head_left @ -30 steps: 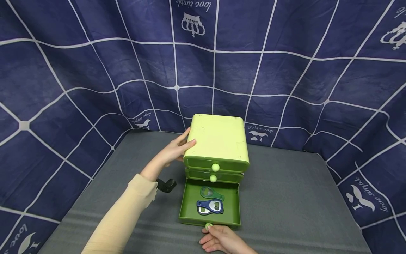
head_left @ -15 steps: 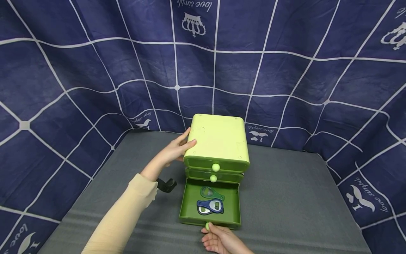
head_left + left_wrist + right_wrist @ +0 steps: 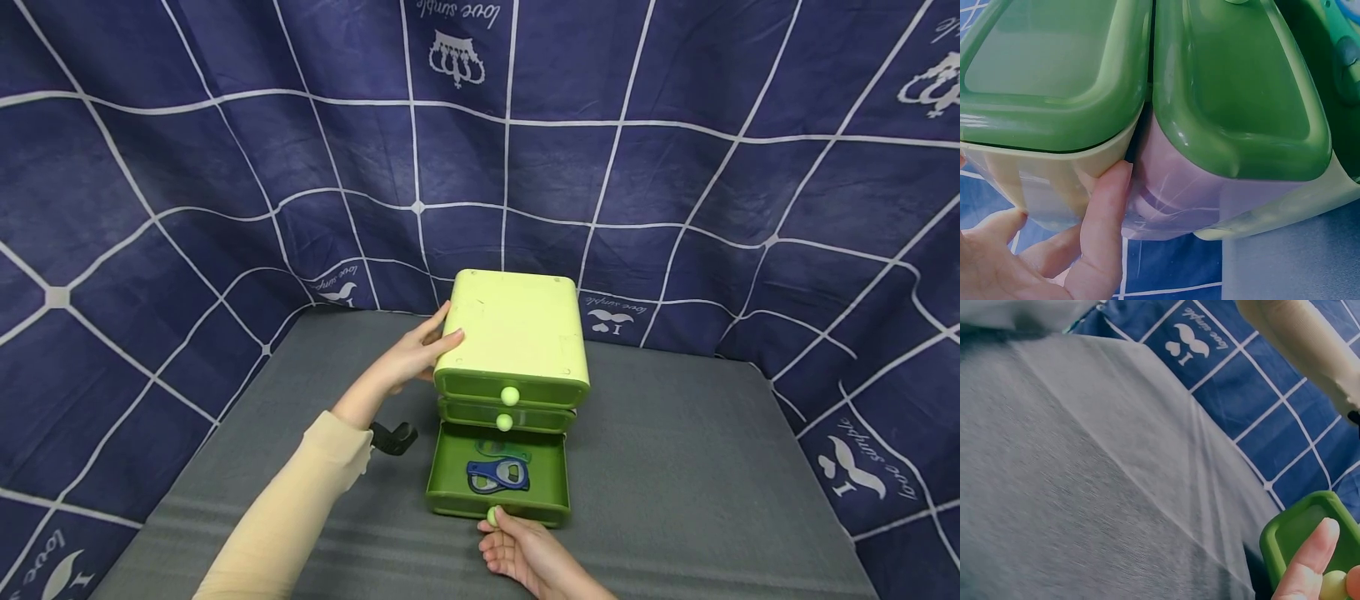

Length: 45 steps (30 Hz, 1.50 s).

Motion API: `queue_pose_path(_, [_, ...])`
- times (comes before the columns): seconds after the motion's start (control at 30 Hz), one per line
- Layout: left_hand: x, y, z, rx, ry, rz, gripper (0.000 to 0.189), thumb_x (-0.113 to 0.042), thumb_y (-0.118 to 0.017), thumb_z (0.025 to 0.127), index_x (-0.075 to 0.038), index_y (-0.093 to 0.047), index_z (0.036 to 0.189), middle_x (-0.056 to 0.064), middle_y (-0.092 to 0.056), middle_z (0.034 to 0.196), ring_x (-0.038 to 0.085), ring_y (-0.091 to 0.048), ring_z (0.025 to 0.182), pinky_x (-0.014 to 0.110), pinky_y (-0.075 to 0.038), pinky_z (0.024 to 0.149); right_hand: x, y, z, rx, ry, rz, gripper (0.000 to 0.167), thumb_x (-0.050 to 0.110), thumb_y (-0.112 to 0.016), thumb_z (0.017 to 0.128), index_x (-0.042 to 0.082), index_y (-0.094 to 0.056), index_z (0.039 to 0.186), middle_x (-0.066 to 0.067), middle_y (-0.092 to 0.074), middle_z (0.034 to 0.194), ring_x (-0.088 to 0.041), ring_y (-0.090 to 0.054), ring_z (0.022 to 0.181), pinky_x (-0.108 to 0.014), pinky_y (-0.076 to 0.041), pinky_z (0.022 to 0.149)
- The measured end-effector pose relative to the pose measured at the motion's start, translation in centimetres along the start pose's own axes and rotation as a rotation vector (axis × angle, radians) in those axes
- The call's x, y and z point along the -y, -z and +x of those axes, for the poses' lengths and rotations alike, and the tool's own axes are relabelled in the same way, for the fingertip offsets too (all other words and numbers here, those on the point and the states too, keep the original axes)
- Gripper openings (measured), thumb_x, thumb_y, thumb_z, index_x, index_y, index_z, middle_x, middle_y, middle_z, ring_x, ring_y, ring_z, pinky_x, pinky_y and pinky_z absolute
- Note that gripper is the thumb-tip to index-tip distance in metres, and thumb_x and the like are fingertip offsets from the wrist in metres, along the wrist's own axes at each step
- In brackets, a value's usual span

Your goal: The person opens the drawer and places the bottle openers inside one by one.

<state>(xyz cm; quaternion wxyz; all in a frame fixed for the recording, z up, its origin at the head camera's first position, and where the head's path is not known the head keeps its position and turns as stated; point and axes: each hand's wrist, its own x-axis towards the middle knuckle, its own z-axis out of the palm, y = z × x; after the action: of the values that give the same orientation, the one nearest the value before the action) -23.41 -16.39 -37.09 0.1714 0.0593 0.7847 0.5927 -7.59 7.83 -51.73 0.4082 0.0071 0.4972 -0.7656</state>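
Note:
A small drawer cabinet (image 3: pixel 517 325) with a pale yellow-green top and green fronts stands mid-table in the head view. Its bottom drawer (image 3: pixel 450 483) is pulled out, and the two above are in. Inside lie blue bottle openers (image 3: pixel 513 472), one overlapping another, and a green bottle opener (image 3: pixel 491 448) behind them, partly covered. My right hand (image 3: pixel 528 554) pinches that drawer's round light-green knob (image 3: pixel 492 516) between thumb and fingers. Fairly straight fingers of my left hand (image 3: pixel 408 358) rest against the cabinet's left side, thumb at its top edge; the left wrist view shows fingers (image 3: pixel 1100 231) touching the side wall.
A grey cloth (image 3: pixel 675 467) covers the table around the cabinet. Behind and at both sides hangs a dark blue curtain (image 3: pixel 555 167) with white lines. A black strap-like piece (image 3: pixel 393 437) sticks out at my left wrist.
My right hand has pushed the bottom drawer a little way inward. The blue bottle openers have shifted back with it, covering more of the green one. The left hand has stayed put.

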Motion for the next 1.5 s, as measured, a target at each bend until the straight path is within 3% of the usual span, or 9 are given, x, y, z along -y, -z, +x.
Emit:
queue_pose_path(0.27, [-0.1,-0.1,-0.1,0.001,0.0,-0.002,0.078,-0.047,-0.053,0.101,-0.038,-0.001,0.158,0.016,-0.031,0.159,0.026,-0.071,0.093,0.05,-0.057,0.084,1.1,0.2,1.0,-0.106,0.022,-0.033,0.054,0.043,-0.047,0.104,-0.006,-0.053,0.125,0.005,-0.064,0.082,-0.005,-0.061,0.074,-0.02,-0.053,0.072])
queue_pose_path(0.6, [0.0,0.0,-0.1,0.001,-0.003,-0.01,0.077,-0.048,-0.053,0.1,-0.04,-0.001,0.158,0.016,-0.033,0.158,0.023,-0.071,0.091,0.05,-0.057,0.085,2.6,0.7,2.1,-0.107,0.007,-0.062,0.058,0.04,-0.044,0.106,-0.011,-0.047,0.132,0.006,-0.066,0.081,-0.003,-0.062,0.074,-0.018,-0.053,0.071])
queue_pose_path(1.17, [-0.2,0.0,-0.2,-0.002,0.005,0.008,0.078,-0.048,-0.053,0.1,-0.038,-0.001,0.158,0.015,-0.028,0.161,0.026,-0.07,0.096,0.052,-0.057,0.085,4.5,1.7,5.1,-0.17,0.09,-0.107,0.059,0.039,-0.04,0.107,-0.014,-0.042,0.135,0.003,-0.062,0.083,-0.004,-0.061,0.075,-0.019,-0.053,0.074])
queue_pose_path(1.5, [-0.4,0.0,-0.5,-0.005,-0.006,0.021,0.078,-0.046,-0.053,0.101,-0.037,-0.001,0.158,0.02,-0.028,0.16,0.024,-0.07,0.093,0.046,-0.059,0.079,4.6,2.6,6.6,-0.216,0.129,-0.124,0.056,0.035,-0.039,0.108,-0.014,-0.043,0.135,0.002,-0.061,0.084,-0.005,-0.06,0.076,-0.019,-0.054,0.074])
